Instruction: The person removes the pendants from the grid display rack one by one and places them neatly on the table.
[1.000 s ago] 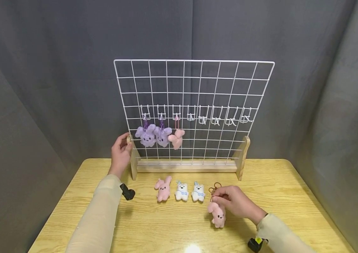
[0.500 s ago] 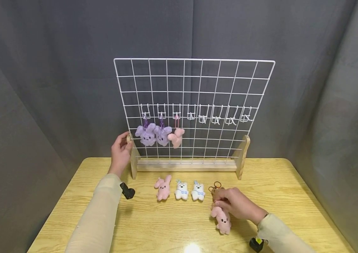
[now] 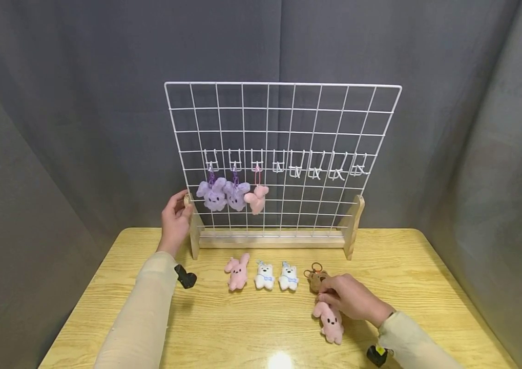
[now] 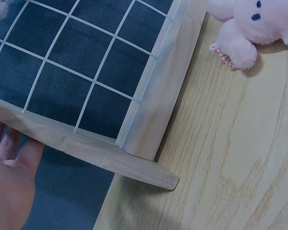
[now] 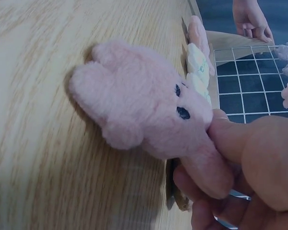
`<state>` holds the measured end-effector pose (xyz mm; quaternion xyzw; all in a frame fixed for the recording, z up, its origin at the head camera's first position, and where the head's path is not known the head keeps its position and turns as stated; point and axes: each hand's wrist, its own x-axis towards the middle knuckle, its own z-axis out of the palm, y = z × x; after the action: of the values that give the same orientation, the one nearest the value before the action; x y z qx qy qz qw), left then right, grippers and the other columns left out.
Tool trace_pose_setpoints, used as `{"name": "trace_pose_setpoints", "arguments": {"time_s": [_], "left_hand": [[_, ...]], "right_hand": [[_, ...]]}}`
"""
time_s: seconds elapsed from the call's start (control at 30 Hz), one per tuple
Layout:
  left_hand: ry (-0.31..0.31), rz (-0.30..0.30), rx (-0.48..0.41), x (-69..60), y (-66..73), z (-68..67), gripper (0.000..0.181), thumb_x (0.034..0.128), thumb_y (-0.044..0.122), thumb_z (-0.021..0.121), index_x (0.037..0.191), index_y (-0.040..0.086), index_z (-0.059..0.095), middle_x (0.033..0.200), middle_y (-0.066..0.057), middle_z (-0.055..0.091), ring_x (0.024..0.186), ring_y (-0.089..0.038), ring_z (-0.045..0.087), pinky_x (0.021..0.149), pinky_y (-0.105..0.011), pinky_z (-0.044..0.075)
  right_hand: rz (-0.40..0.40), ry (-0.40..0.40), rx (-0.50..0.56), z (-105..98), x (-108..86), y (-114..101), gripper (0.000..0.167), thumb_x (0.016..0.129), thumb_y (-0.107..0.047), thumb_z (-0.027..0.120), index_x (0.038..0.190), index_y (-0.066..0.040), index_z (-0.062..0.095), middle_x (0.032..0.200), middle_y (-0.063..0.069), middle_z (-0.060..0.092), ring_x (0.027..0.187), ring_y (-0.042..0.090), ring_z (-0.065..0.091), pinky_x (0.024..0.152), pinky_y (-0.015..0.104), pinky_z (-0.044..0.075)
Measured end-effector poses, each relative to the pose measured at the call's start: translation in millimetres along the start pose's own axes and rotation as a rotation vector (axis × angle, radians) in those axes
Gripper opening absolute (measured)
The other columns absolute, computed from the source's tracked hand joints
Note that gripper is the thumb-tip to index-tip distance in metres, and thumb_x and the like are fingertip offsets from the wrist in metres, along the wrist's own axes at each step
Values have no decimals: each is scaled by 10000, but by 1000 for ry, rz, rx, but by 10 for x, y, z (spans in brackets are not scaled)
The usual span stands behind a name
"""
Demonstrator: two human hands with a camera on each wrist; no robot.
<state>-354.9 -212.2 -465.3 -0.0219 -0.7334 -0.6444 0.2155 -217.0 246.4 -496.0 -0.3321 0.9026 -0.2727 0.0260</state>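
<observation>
My left hand point(image 3: 175, 221) grips the upper part of the rack's left wooden upright point(image 3: 193, 225); the left wrist view shows fingers behind that wood. At the right, my right hand point(image 3: 352, 300) pinches a pink bunny plush point(image 3: 331, 324) near its ears, the body hanging toward the front edge. In the right wrist view the bunny point(image 5: 139, 100) lies along the wood surface, face visible. Just behind the right fingertips is a brown bear plush point(image 3: 317, 281) with rings, partly covered by the hand. On the white grid hang two purple plushes point(image 3: 215, 196) and a pink one point(image 3: 256, 199).
Along the rack's front lie another pink bunny point(image 3: 238, 273) and two white bears point(image 3: 264, 276) point(image 3: 288, 277) on the wooden table point(image 3: 224, 333). Several white hooks point(image 3: 315, 173) without plushes line the grid's right part. Grey curtains point(image 3: 104, 102) surround the table.
My right hand and the pink bunny have moved slightly right and toward the front, uncovering more of the brown bear. The left hand keeps its grip on the upright.
</observation>
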Motion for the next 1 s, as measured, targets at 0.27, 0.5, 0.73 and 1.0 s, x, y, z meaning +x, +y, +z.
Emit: {"name": "trace_pose_setpoints", "arguments": {"time_s": [0.27,0.5,0.73,1.0], "left_hand": [[3,2,7,-13,1,0,443,1058,-25,563,1489,79,548,1337,-205,599,1188,-234,596,927,-155,499],[-2,1,-9,-6,-3,-9,446,1063,-11,563,1497,90,549,1339,-210,593,1190,-264,593,899,-129,493],[-16,-38,-1,-48,146,3,458,1073,-20,530,1523,62,514,1386,-238,561,1220,-286,575,887,-106,477],[-25,-67,4,-153,379,11,451,1062,-42,538,1508,27,518,1355,-246,565,1162,-228,575,886,-124,482]], "right_hand": [[11,-13,10,20,-14,0,70,996,-140,735,934,-171,743,810,-120,686,664,-27,556,586,212,479],[15,-12,12,-1,-25,-14,47,991,-157,744,945,-151,739,834,-99,706,714,-13,604,624,226,520],[36,-44,45,-19,-25,-34,39,973,-111,758,961,-138,732,865,-68,732,763,16,656,667,246,557],[72,-59,27,-51,-45,-47,46,1008,-166,722,994,-125,737,872,-92,723,766,8,644,671,255,547]]}}
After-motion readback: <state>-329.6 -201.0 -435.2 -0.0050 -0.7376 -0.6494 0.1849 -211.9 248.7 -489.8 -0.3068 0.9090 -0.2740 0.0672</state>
